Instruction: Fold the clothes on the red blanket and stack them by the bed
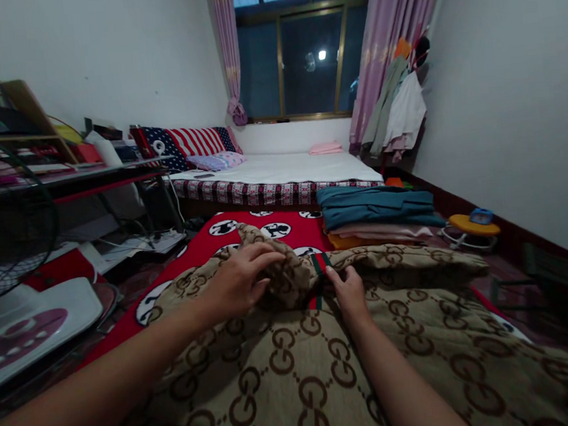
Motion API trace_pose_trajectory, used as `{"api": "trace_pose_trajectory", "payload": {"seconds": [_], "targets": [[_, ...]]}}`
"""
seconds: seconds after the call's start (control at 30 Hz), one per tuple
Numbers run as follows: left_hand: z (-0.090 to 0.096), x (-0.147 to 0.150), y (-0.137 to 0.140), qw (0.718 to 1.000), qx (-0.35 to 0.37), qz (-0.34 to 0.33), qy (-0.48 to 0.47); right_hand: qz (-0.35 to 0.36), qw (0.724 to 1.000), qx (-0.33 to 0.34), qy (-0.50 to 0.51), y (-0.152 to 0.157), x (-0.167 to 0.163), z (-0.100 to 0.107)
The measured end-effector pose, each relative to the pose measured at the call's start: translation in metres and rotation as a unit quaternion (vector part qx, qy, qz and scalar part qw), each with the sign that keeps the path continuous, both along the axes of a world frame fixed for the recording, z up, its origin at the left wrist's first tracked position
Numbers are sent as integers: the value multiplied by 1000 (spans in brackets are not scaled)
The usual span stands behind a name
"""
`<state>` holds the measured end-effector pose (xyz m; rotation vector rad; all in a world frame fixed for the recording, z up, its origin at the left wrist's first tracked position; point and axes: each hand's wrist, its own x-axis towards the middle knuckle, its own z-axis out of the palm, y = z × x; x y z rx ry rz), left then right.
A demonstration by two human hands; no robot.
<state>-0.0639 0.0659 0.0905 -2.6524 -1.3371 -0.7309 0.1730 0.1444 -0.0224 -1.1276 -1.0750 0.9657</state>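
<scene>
A large tan garment [279, 367] with a brown interlocking-letter pattern lies spread out before me; its exact kind is hard to make out. My right hand [350, 291] pinches its bunched upper edge beside a green-and-red stripe [321, 263]. Over the gathered cloth to the left, my left hand [244, 277] has its thumb and fingers apart, and whether it touches the fabric is unclear. Beneath the garment is a red cover [293, 233] with black-and-white round prints. A folded stack with a teal cloth [376, 204] on top sits just beyond the garment's right side.
A bed [289, 165] with pillows stands under the window. At left are a cluttered desk [109, 171], a fan [3, 213] and its white base [39, 337]. A yellow stool [468, 224] stands at right, and clothes [405, 111] hang by the curtain.
</scene>
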Motion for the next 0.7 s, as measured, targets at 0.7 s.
{"api": "trace_pose_trajectory", "payload": {"seconds": [0.7], "targets": [[1,-91,-24,959,8,268,92,74,982,-71,160,-12,4,21]]}}
